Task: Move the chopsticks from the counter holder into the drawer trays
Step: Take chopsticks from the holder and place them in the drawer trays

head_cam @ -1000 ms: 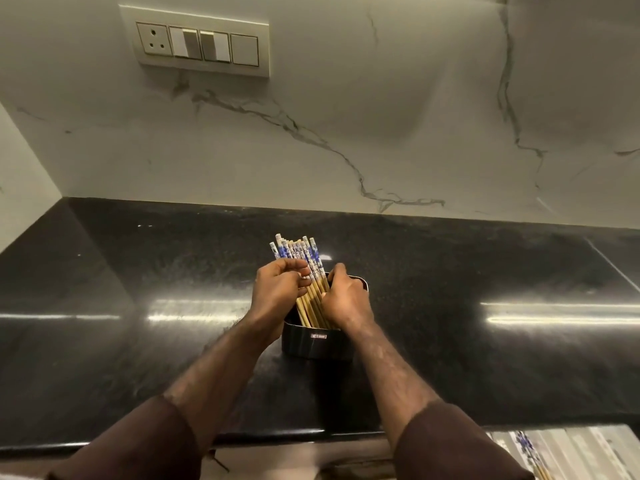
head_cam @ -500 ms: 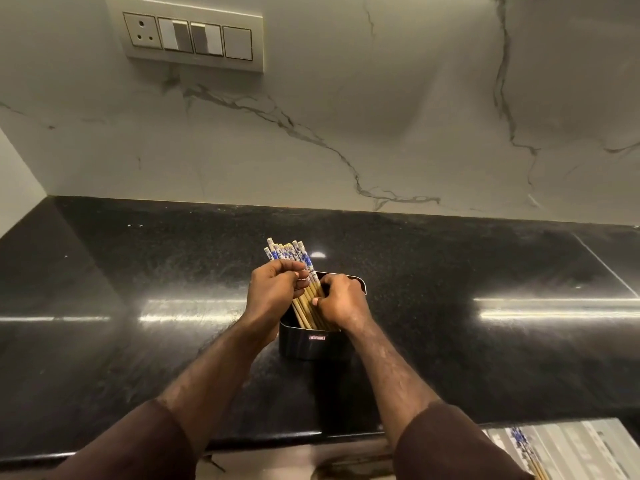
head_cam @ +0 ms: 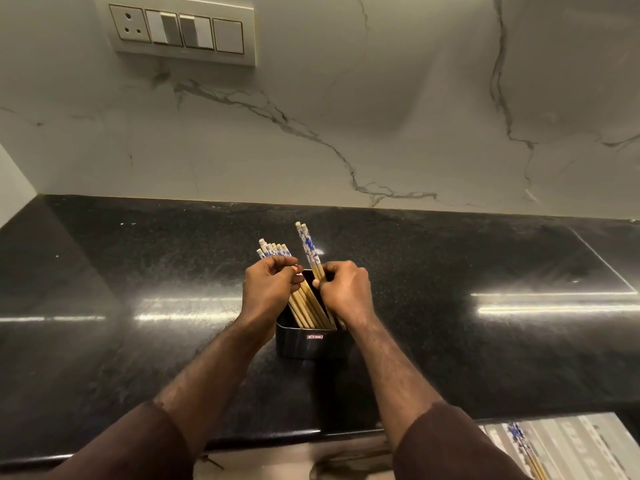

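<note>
Chopsticks (head_cam: 308, 304) stand bundled in a dark holder (head_cam: 311, 342) on the black counter (head_cam: 138, 306), a little nearer the front edge than the wall. Their bamboo shafts lean to the left, and the blue-and-white patterned ends fan out above the left hand (head_cam: 268, 289). That hand is curled closed around the bundle's upper part, fingers wrapped over the sticks just above the holder's left rim. The right hand (head_cam: 346, 292) sits just beside it, over the holder's right side, with thumb and fingers pinched on a pair (head_cam: 309, 249) of chopsticks. This pair stands more upright than the rest and rises higher, its patterned tops apart from the bundle's tops; its lower ends run down behind the right hand toward the holder's right edge. Both forearms reach in from the near side, with dark sleeves at the bottom corners. A small red label shows on the holder's near wall. At the lower right, below the counter edge, lies a pale tray (head_cam: 571, 445) with long compartments, and another patterned pair (head_cam: 524, 448) rests in it. On the marbled wall at the far left is a switch plate (head_cam: 181, 31).
</note>
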The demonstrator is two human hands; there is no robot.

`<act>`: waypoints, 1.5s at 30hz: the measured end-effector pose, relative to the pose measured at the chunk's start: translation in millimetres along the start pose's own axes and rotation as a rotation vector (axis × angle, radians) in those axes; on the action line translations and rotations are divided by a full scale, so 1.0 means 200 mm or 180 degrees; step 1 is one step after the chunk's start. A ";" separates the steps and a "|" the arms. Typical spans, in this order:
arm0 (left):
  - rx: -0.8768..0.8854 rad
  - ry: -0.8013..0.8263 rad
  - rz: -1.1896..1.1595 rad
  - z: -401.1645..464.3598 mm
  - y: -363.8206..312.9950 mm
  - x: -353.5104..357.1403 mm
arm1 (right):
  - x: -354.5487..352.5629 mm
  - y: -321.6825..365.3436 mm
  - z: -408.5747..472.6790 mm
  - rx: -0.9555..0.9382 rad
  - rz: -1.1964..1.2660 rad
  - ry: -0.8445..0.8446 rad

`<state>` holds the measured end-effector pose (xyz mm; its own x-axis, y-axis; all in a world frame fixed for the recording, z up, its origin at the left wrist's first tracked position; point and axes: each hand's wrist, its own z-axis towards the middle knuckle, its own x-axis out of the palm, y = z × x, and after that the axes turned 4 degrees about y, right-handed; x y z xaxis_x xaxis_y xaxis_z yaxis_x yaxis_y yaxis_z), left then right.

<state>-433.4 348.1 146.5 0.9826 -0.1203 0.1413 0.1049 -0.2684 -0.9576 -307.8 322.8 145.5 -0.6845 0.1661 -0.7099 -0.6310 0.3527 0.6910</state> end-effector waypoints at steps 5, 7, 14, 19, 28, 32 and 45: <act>0.0628 0.0179 0.0323 -0.01 -0.06 0.04 | -0.18 0.08 0.00 -0.0232 0.0527 0.0219; 0.0658 0.0497 0.0114 0.00 -0.11 0.08 | -0.24 0.10 0.00 -0.0326 0.0653 0.0445; 0.0493 0.1270 -0.0426 0.04 -0.26 0.16 | -0.36 0.07 -0.01 -0.0327 0.1342 0.0822; 0.0425 0.1119 -0.0914 0.03 -0.35 0.23 | -0.42 -0.06 -0.08 -0.0089 0.1834 0.1342; 0.0087 0.0942 -0.1210 -0.13 -0.34 0.46 | -0.66 -0.34 -0.35 0.0188 0.2363 0.1787; 0.0018 0.1021 -0.1123 -0.31 -0.27 0.64 | -0.78 -0.50 -0.49 0.0310 0.2429 0.1830; -0.0283 0.1268 -0.0958 -1.22 0.13 1.31 | -1.26 -1.25 -1.27 0.0529 0.2508 0.1783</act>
<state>-210.8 75.8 219.6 0.7744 -0.3757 0.5091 0.3439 -0.4254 -0.8371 -70.8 -41.7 185.7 -0.9890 -0.0362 0.1436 0.1110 0.4605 0.8807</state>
